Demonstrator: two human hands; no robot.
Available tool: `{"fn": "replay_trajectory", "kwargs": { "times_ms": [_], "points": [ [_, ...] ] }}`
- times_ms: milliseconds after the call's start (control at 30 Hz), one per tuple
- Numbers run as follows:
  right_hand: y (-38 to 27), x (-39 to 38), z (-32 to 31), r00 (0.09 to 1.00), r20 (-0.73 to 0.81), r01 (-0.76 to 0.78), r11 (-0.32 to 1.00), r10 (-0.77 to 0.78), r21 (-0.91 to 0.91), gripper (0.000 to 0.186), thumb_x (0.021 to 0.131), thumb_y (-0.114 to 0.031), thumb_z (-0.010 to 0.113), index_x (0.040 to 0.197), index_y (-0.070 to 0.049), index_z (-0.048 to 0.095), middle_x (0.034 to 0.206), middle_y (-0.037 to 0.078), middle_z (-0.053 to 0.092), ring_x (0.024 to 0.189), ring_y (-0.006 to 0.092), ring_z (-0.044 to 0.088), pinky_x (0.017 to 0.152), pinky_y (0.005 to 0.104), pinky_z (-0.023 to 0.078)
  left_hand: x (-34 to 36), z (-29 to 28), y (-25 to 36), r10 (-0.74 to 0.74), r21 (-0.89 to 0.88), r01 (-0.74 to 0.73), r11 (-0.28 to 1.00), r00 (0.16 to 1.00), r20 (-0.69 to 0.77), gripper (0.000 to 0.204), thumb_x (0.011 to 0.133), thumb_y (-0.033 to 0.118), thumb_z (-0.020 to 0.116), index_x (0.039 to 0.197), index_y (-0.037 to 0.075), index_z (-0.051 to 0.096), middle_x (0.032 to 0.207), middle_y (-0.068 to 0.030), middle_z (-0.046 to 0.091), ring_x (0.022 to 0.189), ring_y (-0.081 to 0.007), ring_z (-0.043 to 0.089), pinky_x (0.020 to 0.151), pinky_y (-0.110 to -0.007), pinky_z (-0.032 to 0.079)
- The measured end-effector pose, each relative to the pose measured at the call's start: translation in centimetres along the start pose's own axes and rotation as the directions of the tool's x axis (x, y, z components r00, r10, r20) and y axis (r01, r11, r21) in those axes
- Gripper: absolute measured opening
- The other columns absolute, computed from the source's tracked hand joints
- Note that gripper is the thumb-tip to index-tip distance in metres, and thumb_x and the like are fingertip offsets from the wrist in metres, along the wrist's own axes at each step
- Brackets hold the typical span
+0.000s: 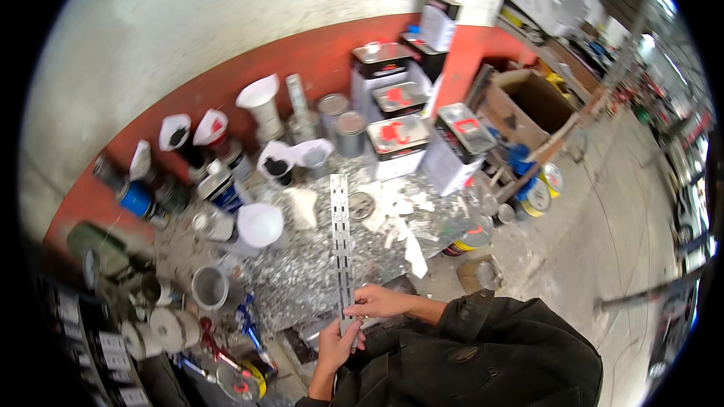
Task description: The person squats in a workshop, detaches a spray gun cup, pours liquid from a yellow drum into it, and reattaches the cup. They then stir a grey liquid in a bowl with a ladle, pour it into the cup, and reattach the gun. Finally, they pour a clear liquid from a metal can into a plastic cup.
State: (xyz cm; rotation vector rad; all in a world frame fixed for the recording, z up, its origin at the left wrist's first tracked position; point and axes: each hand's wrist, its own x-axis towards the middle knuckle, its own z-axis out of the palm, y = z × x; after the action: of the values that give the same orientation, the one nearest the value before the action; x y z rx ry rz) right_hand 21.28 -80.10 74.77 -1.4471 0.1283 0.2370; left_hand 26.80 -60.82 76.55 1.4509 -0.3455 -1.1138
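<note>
A long, flat light-grey strip (341, 234) with rows of dark slot-like marks stretches from my hands out over the paint-spattered bench top (302, 286). My left hand (337, 345) is closed around its near end. Just above it, my right hand (375, 302) pinches the strip's edge between thumb and fingers. Beyond the strip's far half lie a round metal lid (362, 206) and torn white paper (413, 252). To its left is a crumpled cream-coloured cloth or paper (303, 208).
Paint cans (351, 133) and rectangular metal tins (397, 136) stand along the back wall. Cups with paper filters (275, 162), bottles (219, 185) and a grey plastic cup (210, 287) crowd the left. Spray guns (253, 324) lie near left; a cardboard box (528, 105) sits right.
</note>
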Motion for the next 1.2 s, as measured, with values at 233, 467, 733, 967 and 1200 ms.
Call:
{"fn": "replay_trajectory", "kwargs": {
  "times_ms": [233, 467, 733, 967, 1200],
  "points": [
    [-4.2, -4.7, -10.4, 0.716, -0.686, 0.113, 0.991, -0.132, -0.073, 0.031, 0.095, -0.034, 0.058, 0.091, -0.003, 0.058, 0.059, 0.001, 0.058, 0.049, 0.0071, 0.055, 0.043, 0.0214, 0.044, 1.2, -0.8, -2.0, 0.011, -0.118, -0.009, 0.993, 1.000, 0.016, 0.019, 0.095, 0.010, 0.056, 0.108, -0.004, 0.059, 0.084, -0.0120, 0.069, 0.065, -0.0148, 0.066, 0.053, -0.022, 0.047],
    [-5.5, -9.0, -24.1, 0.521, -0.854, 0.244, 0.961, -0.014, 0.133, 0.024, 0.097, -0.028, 0.055, 0.089, -0.005, 0.057, 0.062, 0.002, 0.057, 0.047, 0.0081, 0.052, 0.040, 0.0221, 0.040, 0.9, -3.0, -5.1, 0.018, -0.047, -0.022, 0.999, 0.996, -0.082, 0.019, 0.095, 0.010, 0.055, 0.108, -0.004, 0.059, 0.084, -0.0126, 0.068, 0.064, -0.0157, 0.065, 0.052, -0.024, 0.049],
    [-5.9, -6.8, -29.3, 0.487, -0.873, 0.241, 0.957, 0.025, 0.162, 0.026, 0.094, -0.029, 0.060, 0.082, -0.006, 0.059, 0.063, 0.002, 0.057, 0.047, 0.0087, 0.051, 0.040, 0.0222, 0.038, 0.0, -3.9, -6.2, -0.092, -0.037, 0.085, 0.996, 0.967, -0.240, 0.017, 0.094, 0.011, 0.057, 0.103, -0.003, 0.060, 0.082, -0.0103, 0.069, 0.065, -0.0128, 0.065, 0.053, -0.022, 0.047],
    [-5.0, -8.2, -26.1, 0.463, -0.885, 0.396, 0.880, 0.056, 0.263, 0.039, 0.099, -0.040, 0.047, 0.096, -0.003, 0.060, 0.074, 0.004, 0.064, 0.055, 0.0070, 0.054, 0.045, 0.0201, 0.042, -1.9, -5.2, -8.8, -0.124, -0.095, 0.100, 0.990, 0.944, -0.304, 0.015, 0.094, 0.012, 0.057, 0.100, -0.002, 0.061, 0.082, -0.0094, 0.069, 0.063, -0.0116, 0.064, 0.053, -0.022, 0.047],
    [-1.1, -10.1, -22.7, 0.452, -0.883, 0.375, 0.870, 0.130, 0.320, 0.037, 0.101, -0.036, 0.044, 0.095, -0.003, 0.059, 0.071, 0.002, 0.062, 0.053, 0.0073, 0.054, 0.044, 0.0192, 0.040, -2.0, -6.9, -9.8, -0.108, -0.116, 0.075, 0.990, 0.945, -0.308, 0.016, 0.095, 0.013, 0.057, 0.101, -0.001, 0.060, 0.082, -0.0087, 0.069, 0.063, -0.0116, 0.063, 0.053, -0.022, 0.046]
  ]
}}
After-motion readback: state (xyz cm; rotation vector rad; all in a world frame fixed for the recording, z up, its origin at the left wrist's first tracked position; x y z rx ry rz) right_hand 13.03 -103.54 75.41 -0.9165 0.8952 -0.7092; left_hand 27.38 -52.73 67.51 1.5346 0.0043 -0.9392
